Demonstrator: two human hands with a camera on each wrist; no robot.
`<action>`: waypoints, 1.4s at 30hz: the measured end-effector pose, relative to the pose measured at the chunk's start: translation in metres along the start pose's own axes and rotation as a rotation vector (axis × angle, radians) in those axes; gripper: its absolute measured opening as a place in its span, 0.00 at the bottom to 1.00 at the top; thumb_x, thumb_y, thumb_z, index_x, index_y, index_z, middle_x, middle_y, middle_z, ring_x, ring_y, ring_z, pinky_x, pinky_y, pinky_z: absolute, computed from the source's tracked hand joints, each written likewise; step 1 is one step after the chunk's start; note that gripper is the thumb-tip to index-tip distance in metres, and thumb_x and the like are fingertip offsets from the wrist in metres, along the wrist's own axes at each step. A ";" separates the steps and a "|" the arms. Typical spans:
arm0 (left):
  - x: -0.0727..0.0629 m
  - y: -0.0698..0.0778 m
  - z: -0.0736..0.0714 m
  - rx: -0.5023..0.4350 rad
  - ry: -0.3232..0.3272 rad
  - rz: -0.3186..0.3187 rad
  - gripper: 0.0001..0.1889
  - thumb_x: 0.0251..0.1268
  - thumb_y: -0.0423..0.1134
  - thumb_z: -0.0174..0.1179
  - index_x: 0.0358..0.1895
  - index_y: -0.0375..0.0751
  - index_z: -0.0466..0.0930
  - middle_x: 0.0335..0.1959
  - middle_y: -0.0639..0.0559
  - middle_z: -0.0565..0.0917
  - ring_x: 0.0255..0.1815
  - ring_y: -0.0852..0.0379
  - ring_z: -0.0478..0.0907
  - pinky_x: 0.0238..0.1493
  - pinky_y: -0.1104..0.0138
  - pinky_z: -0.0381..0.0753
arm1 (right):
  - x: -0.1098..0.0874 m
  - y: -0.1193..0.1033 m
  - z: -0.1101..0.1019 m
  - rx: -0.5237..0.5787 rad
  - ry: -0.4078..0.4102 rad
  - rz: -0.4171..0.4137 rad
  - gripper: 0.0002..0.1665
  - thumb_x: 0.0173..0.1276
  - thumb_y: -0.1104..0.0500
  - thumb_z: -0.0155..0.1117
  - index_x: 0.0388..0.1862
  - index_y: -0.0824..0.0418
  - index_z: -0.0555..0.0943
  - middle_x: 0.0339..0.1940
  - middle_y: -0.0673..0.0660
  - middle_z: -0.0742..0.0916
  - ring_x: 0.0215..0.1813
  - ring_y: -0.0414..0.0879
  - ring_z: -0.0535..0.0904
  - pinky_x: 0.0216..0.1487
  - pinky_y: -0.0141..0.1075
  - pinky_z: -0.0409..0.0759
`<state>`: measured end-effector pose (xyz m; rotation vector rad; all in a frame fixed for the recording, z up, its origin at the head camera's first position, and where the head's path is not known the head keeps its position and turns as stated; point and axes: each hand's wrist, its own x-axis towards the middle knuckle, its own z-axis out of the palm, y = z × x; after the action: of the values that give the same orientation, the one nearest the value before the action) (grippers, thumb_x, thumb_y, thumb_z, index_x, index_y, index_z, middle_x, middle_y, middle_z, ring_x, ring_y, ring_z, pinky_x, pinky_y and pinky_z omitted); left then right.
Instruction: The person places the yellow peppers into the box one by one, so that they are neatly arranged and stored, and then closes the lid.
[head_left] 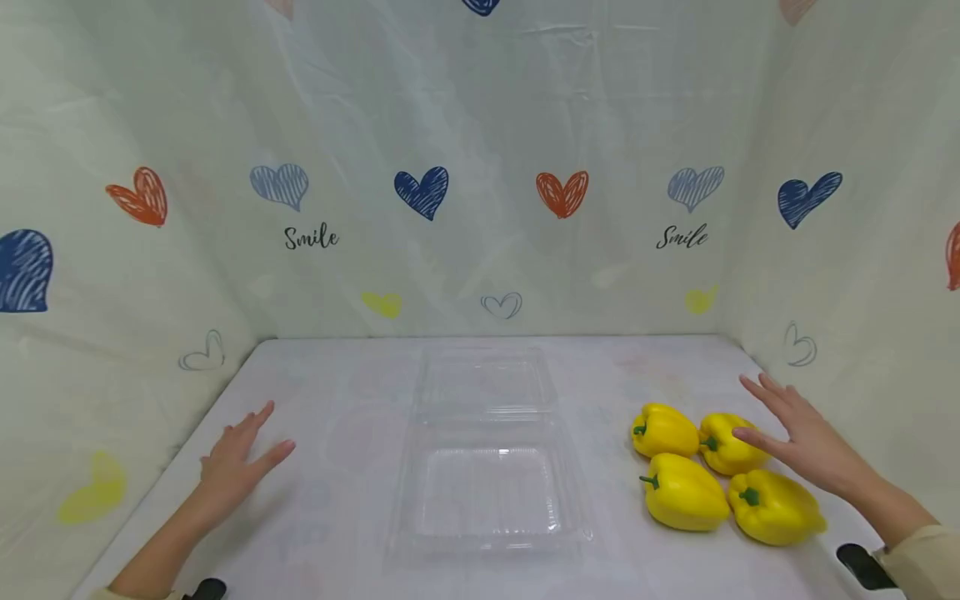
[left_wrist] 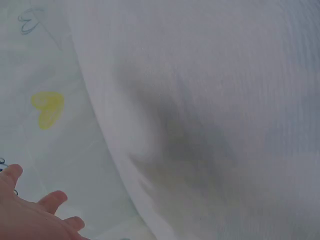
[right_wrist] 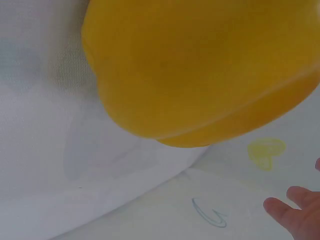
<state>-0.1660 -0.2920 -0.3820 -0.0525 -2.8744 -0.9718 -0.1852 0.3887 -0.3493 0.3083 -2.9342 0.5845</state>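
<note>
Left grip [head_left: 234,467] and right grip [head_left: 813,442] hung spread, empty, seemingly pre-grasp. The next move likely meant clasping a pepper [head_left: 686,493].

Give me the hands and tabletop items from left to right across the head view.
Left hand → clear container → front left pepper → right hand. The other three peppers overlap these, so I left them out.

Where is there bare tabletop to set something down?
Bare: between the left hand and the clear container, and a narrower strip between that container and the yellow peppers. Crowded: where the four peppers bunch by the right hand.
</note>
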 end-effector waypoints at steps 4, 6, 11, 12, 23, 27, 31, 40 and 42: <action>-0.001 0.008 0.007 -0.108 -0.008 0.021 0.41 0.67 0.52 0.51 0.72 0.31 0.43 0.67 0.23 0.47 0.65 0.20 0.36 0.55 0.27 0.38 | -0.001 0.000 0.001 0.035 -0.023 -0.015 0.49 0.64 0.47 0.60 0.74 0.61 0.47 0.71 0.74 0.49 0.68 0.74 0.34 0.53 0.76 0.37; -0.002 0.012 0.010 -0.161 -0.016 0.029 0.40 0.67 0.50 0.51 0.72 0.31 0.42 0.68 0.24 0.46 0.66 0.22 0.38 0.56 0.29 0.42 | -0.001 0.002 0.002 0.054 -0.016 -0.041 0.49 0.62 0.49 0.63 0.74 0.62 0.50 0.71 0.74 0.51 0.68 0.75 0.39 0.53 0.76 0.40; -0.004 0.023 0.018 -0.284 -0.058 -0.012 0.40 0.68 0.47 0.52 0.73 0.36 0.40 0.69 0.26 0.48 0.68 0.27 0.42 0.58 0.31 0.47 | -0.003 0.007 0.003 0.088 0.008 -0.095 0.49 0.57 0.54 0.70 0.72 0.63 0.55 0.69 0.75 0.57 0.64 0.76 0.50 0.49 0.76 0.49; -0.004 0.025 0.019 -0.299 -0.067 -0.031 0.40 0.68 0.48 0.52 0.74 0.38 0.40 0.69 0.27 0.49 0.68 0.28 0.43 0.58 0.32 0.49 | -0.004 0.008 0.003 0.095 0.011 -0.099 0.49 0.56 0.55 0.70 0.72 0.63 0.56 0.68 0.75 0.57 0.64 0.76 0.51 0.49 0.76 0.50; -0.006 0.051 0.033 -0.398 -0.118 -0.131 0.41 0.66 0.52 0.55 0.74 0.45 0.42 0.68 0.32 0.57 0.67 0.34 0.54 0.59 0.42 0.64 | -0.009 0.014 0.004 0.093 0.038 -0.120 0.45 0.49 0.55 0.75 0.65 0.63 0.66 0.62 0.53 0.70 0.57 0.59 0.66 0.52 0.56 0.71; -0.005 0.057 0.040 -0.437 -0.127 -0.156 0.41 0.63 0.51 0.58 0.73 0.47 0.46 0.66 0.35 0.60 0.65 0.36 0.59 0.58 0.47 0.69 | -0.011 0.019 0.005 0.088 0.072 -0.177 0.42 0.46 0.57 0.77 0.61 0.59 0.70 0.54 0.28 0.66 0.52 0.28 0.63 0.45 0.22 0.69; -0.003 0.060 0.048 -0.502 -0.130 -0.166 0.40 0.61 0.48 0.61 0.72 0.47 0.49 0.65 0.35 0.62 0.64 0.38 0.63 0.54 0.52 0.75 | -0.011 0.020 0.005 0.084 0.067 -0.192 0.41 0.46 0.56 0.78 0.60 0.59 0.71 0.53 0.28 0.68 0.48 0.21 0.61 0.40 0.23 0.72; -0.004 0.071 0.063 -0.665 -0.157 -0.167 0.37 0.59 0.39 0.64 0.70 0.43 0.54 0.60 0.32 0.66 0.55 0.42 0.73 0.43 0.57 0.81 | -0.011 0.025 0.005 0.104 0.024 -0.259 0.37 0.43 0.59 0.78 0.55 0.62 0.74 0.50 0.33 0.75 0.47 0.25 0.68 0.38 0.28 0.76; -0.004 0.073 0.066 -0.681 -0.163 -0.179 0.37 0.58 0.38 0.65 0.69 0.43 0.56 0.59 0.33 0.67 0.52 0.44 0.75 0.41 0.57 0.82 | -0.011 0.026 0.005 0.105 0.023 -0.275 0.37 0.42 0.60 0.79 0.54 0.61 0.75 0.50 0.33 0.75 0.47 0.26 0.69 0.37 0.27 0.76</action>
<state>-0.1630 -0.1940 -0.3907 0.0759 -2.5600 -2.0162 -0.1805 0.4128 -0.3652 0.6967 -2.7746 0.6949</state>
